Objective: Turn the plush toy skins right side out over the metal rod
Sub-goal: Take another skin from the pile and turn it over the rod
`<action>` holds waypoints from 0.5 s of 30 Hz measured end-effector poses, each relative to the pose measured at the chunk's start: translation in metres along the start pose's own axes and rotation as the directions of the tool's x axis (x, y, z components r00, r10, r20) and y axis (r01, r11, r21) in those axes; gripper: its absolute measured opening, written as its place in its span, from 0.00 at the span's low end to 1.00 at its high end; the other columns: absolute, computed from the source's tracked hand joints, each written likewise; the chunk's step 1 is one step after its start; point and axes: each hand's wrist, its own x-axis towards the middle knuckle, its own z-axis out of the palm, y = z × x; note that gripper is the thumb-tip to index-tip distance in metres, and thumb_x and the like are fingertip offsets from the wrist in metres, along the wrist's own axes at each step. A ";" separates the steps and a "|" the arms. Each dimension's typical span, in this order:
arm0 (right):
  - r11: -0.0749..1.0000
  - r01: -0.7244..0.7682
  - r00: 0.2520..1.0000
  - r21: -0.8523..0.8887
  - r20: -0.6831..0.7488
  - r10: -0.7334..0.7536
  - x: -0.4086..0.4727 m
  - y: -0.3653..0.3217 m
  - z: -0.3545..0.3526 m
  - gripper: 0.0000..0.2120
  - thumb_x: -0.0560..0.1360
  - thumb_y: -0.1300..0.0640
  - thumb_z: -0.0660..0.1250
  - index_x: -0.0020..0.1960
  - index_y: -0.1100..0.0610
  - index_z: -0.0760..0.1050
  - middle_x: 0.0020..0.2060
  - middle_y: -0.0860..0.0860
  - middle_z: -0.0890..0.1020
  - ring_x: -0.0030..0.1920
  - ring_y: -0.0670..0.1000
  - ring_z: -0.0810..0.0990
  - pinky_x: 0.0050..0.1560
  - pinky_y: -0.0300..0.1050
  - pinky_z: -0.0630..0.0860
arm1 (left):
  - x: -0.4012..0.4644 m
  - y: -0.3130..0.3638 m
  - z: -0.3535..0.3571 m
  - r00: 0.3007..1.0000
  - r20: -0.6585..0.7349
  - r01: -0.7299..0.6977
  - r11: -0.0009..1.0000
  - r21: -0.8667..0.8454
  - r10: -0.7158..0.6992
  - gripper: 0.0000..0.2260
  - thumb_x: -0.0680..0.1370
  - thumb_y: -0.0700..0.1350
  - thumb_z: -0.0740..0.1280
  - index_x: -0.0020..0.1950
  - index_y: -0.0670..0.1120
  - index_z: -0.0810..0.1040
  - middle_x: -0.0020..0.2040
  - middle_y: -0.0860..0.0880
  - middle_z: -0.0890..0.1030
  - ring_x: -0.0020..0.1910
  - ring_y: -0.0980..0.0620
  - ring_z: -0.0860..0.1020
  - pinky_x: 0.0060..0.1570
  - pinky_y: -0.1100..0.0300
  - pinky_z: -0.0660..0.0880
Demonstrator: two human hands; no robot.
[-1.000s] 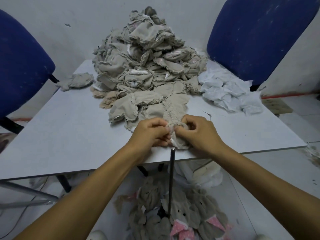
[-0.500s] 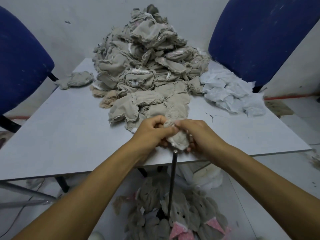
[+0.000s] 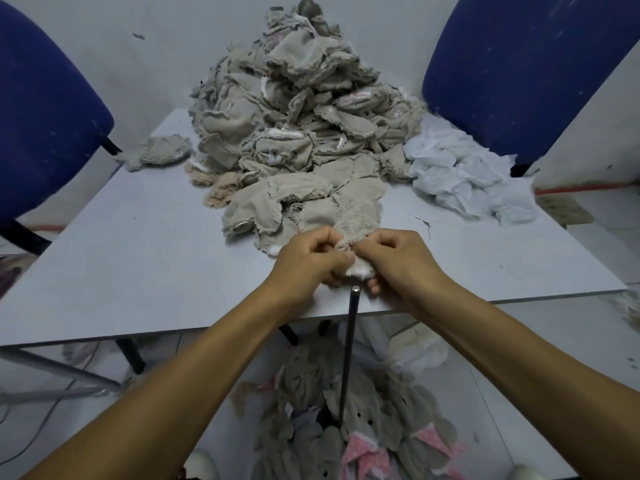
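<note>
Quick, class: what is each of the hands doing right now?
Left hand: closed, pinching the plush toy skin.
Right hand: closed, pinching the same skin, just above the metal rod.

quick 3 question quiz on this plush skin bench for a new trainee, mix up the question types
1. True or false: the metal rod already has the held skin pulled down over its tip.
2. Which hands grip the held skin? A) left only B) right only C) both
3. Fill in: the white fabric pieces lie to the ___ of the tall beige pile.

Key: 1 false, the tip is bare just below the skin; 2 C, left hand and right hand; 3 right.
</note>
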 end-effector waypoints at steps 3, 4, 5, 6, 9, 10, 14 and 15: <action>0.998 0.021 0.996 -0.056 -0.091 -0.026 0.000 0.002 0.005 0.08 0.69 0.57 0.70 0.35 0.60 0.77 0.23 0.53 0.77 0.20 0.49 0.72 0.23 0.39 0.70 | -0.007 0.000 -0.005 0.992 0.066 -0.124 0.953 0.277 0.110 0.11 0.68 0.45 0.79 0.44 0.45 0.80 0.33 0.51 0.77 0.33 0.55 0.77 0.36 0.65 0.72; 0.997 0.022 0.995 -0.073 -0.095 -0.029 -0.001 0.001 0.006 0.08 0.70 0.57 0.70 0.34 0.60 0.78 0.22 0.52 0.77 0.19 0.49 0.71 0.22 0.38 0.69 | -0.009 0.000 -0.007 0.989 0.068 -0.147 0.939 0.311 0.132 0.11 0.68 0.45 0.80 0.45 0.46 0.80 0.33 0.53 0.77 0.33 0.58 0.77 0.36 0.68 0.72; 0.997 0.008 0.997 -0.072 -0.075 -0.013 -0.001 0.000 0.005 0.09 0.70 0.57 0.70 0.34 0.59 0.78 0.22 0.52 0.76 0.19 0.48 0.70 0.22 0.38 0.68 | -0.010 0.001 -0.010 0.988 0.064 -0.152 0.936 0.318 0.138 0.11 0.68 0.44 0.80 0.45 0.46 0.81 0.33 0.54 0.78 0.33 0.59 0.77 0.36 0.69 0.72; 0.999 -0.021 0.999 -0.041 -0.031 0.020 -0.001 -0.002 0.005 0.09 0.72 0.57 0.69 0.33 0.58 0.78 0.22 0.52 0.75 0.19 0.48 0.69 0.21 0.37 0.67 | -0.011 0.002 -0.012 0.990 0.063 -0.141 0.949 0.284 0.128 0.10 0.69 0.43 0.80 0.45 0.45 0.81 0.33 0.53 0.78 0.32 0.58 0.77 0.36 0.68 0.72; 0.994 -0.069 0.989 0.082 0.137 0.057 -0.001 -0.007 -0.002 0.12 0.76 0.58 0.66 0.34 0.57 0.77 0.22 0.51 0.72 0.21 0.47 0.67 0.21 0.37 0.65 | -0.010 0.005 -0.011 0.996 0.055 -0.067 0.995 0.073 0.063 0.08 0.70 0.37 0.77 0.44 0.42 0.80 0.33 0.47 0.76 0.30 0.55 0.76 0.33 0.66 0.74; 0.993 -0.049 0.984 0.108 0.178 0.029 -0.001 -0.006 -0.004 0.12 0.77 0.58 0.65 0.35 0.57 0.76 0.22 0.51 0.72 0.22 0.48 0.67 0.22 0.38 0.66 | -0.009 0.006 -0.009 0.999 0.030 -0.042 0.999 0.026 0.041 0.07 0.70 0.36 0.77 0.43 0.42 0.80 0.33 0.45 0.76 0.30 0.54 0.76 0.33 0.65 0.75; 0.977 -0.039 0.924 0.211 0.379 -0.045 -0.006 -0.001 -0.016 0.09 0.76 0.54 0.65 0.46 0.61 0.76 0.27 0.54 0.76 0.28 0.51 0.74 0.30 0.42 0.73 | -0.003 0.007 -0.003 0.994 -0.077 0.064 0.975 -0.215 -0.082 0.05 0.74 0.33 0.72 0.41 0.40 0.79 0.31 0.46 0.79 0.29 0.52 0.78 0.31 0.63 0.78; 0.978 -0.031 0.909 0.207 0.413 -0.058 -0.007 0.000 -0.019 0.11 0.74 0.54 0.67 0.49 0.62 0.75 0.30 0.54 0.78 0.30 0.51 0.76 0.32 0.42 0.75 | -0.002 0.007 -0.002 0.991 -0.094 0.073 0.971 -0.228 -0.097 0.04 0.74 0.33 0.72 0.42 0.40 0.79 0.31 0.46 0.80 0.28 0.52 0.78 0.30 0.64 0.78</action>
